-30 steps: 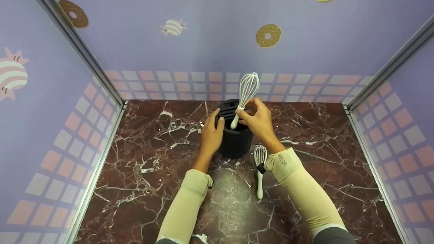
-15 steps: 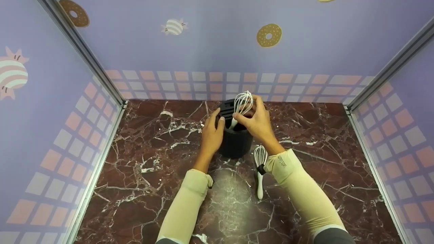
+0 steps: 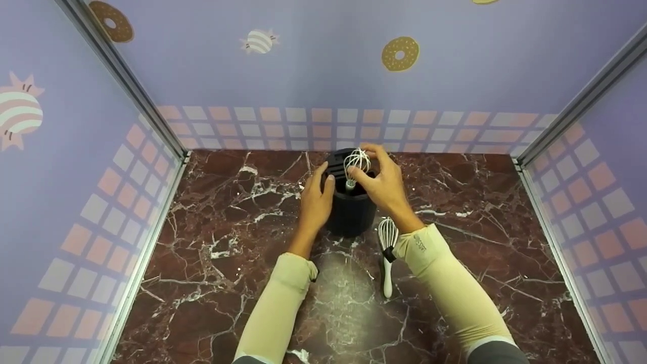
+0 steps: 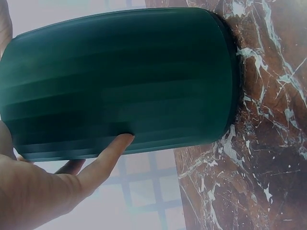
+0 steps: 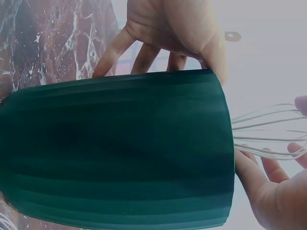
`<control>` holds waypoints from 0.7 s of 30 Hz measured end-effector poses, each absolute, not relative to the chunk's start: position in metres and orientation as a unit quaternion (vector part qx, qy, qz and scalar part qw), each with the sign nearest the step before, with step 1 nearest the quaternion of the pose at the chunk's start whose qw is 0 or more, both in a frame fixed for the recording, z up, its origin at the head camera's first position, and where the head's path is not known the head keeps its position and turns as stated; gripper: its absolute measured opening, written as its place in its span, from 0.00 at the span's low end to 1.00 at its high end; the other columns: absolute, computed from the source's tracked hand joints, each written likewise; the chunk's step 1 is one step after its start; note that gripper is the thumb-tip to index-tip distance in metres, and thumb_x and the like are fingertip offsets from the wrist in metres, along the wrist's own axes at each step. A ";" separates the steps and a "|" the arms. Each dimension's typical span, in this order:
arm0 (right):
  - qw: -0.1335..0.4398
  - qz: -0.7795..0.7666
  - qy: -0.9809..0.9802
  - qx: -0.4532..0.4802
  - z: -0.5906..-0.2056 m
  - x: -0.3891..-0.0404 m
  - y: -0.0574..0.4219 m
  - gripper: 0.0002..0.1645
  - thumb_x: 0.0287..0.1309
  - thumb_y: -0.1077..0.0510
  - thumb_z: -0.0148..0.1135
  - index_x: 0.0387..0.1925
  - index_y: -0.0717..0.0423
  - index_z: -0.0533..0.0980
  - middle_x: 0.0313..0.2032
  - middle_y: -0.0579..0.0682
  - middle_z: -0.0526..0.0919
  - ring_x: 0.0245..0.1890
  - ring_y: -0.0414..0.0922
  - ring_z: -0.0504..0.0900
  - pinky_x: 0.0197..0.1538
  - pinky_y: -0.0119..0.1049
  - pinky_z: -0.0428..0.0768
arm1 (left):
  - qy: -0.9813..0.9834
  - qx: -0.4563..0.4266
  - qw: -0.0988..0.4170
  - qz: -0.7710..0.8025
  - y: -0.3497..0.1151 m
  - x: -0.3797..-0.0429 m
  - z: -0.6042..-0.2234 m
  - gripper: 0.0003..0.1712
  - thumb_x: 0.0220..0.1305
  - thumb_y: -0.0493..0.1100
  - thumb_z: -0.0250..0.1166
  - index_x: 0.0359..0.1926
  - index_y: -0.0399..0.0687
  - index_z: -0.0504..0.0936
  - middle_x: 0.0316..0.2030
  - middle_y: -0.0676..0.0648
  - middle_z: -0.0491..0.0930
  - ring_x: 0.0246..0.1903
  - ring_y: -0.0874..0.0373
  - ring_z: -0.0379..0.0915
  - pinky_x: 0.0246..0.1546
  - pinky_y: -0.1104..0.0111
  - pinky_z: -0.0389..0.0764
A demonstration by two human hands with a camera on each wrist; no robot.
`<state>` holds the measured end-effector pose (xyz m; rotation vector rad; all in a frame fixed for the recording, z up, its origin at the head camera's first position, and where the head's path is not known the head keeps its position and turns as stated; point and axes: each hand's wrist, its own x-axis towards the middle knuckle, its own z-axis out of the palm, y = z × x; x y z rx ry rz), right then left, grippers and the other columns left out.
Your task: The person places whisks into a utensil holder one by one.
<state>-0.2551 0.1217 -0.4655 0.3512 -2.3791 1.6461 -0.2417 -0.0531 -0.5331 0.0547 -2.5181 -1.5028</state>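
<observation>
A ribbed utensil holder [image 3: 350, 218] stands upright on the marbled surface, near black from the head and dark green in the wrist views. My left hand [image 3: 316, 202] grips its left side, with the thumb up at the rim and fingers spread along the wall [image 4: 124, 91]. Above the opening, my right hand [image 3: 386, 183] holds a white whisk [image 3: 360, 158] by its wires between thumb and fingers. The whisk's handle points down into the holder, mostly hidden, and its wire loops [image 5: 264, 139] stick out over the rim.
A second white whisk [image 3: 387, 278] with a black band lies near the right forearm, handle toward the front. Purple panels with a printed tile pattern [image 3: 295, 121] enclose the back and both sides of the reddish-brown marbled surface [image 3: 232, 283].
My right hand's whisk has sunk lower, its handle going down into the holder, and the grip has shifted from the neck to the wires. My left hand stays on the holder.
</observation>
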 end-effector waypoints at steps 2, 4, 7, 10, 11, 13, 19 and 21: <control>0.113 0.557 -0.814 0.121 -0.466 -0.255 0.121 0.31 0.56 0.48 0.74 0.60 0.50 0.76 0.51 0.51 0.85 0.40 0.46 0.87 0.45 0.41 0.82 | -0.854 0.019 0.102 -0.510 -0.053 -0.242 -0.533 0.29 0.78 0.61 0.48 0.75 0.66 0.67 0.70 0.44 0.71 0.68 0.41 0.69 0.64 0.42 0.71; 0.109 0.551 -0.818 0.124 -0.467 -0.254 0.119 0.31 0.56 0.48 0.74 0.59 0.50 0.76 0.50 0.52 0.85 0.41 0.46 0.87 0.44 0.41 0.83 | -0.854 0.019 0.100 -0.511 -0.053 -0.241 -0.534 0.29 0.78 0.61 0.48 0.75 0.67 0.67 0.69 0.44 0.71 0.68 0.41 0.69 0.64 0.43 0.71; 0.097 0.542 -0.825 0.129 -0.469 -0.254 0.117 0.31 0.55 0.47 0.75 0.58 0.51 0.76 0.50 0.53 0.84 0.42 0.47 0.88 0.44 0.41 0.84 | -0.851 0.018 0.098 -0.516 -0.052 -0.241 -0.534 0.29 0.78 0.61 0.48 0.75 0.67 0.67 0.68 0.43 0.72 0.66 0.41 0.70 0.63 0.43 0.72; 0.084 0.533 -0.832 0.131 -0.471 -0.254 0.116 0.32 0.53 0.47 0.77 0.57 0.51 0.76 0.50 0.54 0.84 0.45 0.48 0.89 0.46 0.42 0.85 | -0.849 0.018 0.098 -0.519 -0.052 -0.241 -0.535 0.29 0.78 0.61 0.48 0.75 0.67 0.67 0.69 0.44 0.71 0.67 0.41 0.70 0.63 0.43 0.72; 0.079 0.531 -0.833 0.132 -0.471 -0.254 0.116 0.32 0.53 0.47 0.77 0.57 0.52 0.76 0.51 0.54 0.83 0.46 0.49 0.89 0.46 0.42 0.86 | -0.849 0.018 0.098 -0.519 -0.053 -0.241 -0.535 0.29 0.78 0.61 0.48 0.75 0.67 0.67 0.69 0.43 0.71 0.67 0.41 0.70 0.63 0.43 0.72; 0.071 0.531 -0.834 0.136 -0.472 -0.254 0.115 0.33 0.52 0.48 0.78 0.57 0.53 0.76 0.51 0.55 0.83 0.47 0.51 0.89 0.46 0.43 0.86 | -0.850 0.019 0.098 -0.517 -0.053 -0.241 -0.535 0.29 0.78 0.61 0.48 0.75 0.68 0.67 0.69 0.44 0.71 0.67 0.41 0.69 0.64 0.43 0.72; 0.066 0.498 -0.846 0.176 -0.472 -0.253 0.114 0.31 0.50 0.52 0.80 0.53 0.58 0.76 0.50 0.56 0.84 0.50 0.52 0.88 0.50 0.45 0.86 | -0.854 0.021 0.098 -0.510 -0.052 -0.242 -0.534 0.28 0.79 0.60 0.48 0.75 0.68 0.66 0.69 0.43 0.71 0.67 0.40 0.70 0.63 0.42 0.72; 0.073 0.472 -0.858 0.191 -0.472 -0.252 0.114 0.31 0.49 0.52 0.81 0.51 0.58 0.77 0.50 0.56 0.85 0.51 0.51 0.87 0.53 0.45 0.85 | -0.855 0.023 0.099 -0.508 -0.052 -0.242 -0.534 0.28 0.79 0.59 0.48 0.75 0.67 0.67 0.68 0.43 0.72 0.67 0.40 0.70 0.63 0.42 0.72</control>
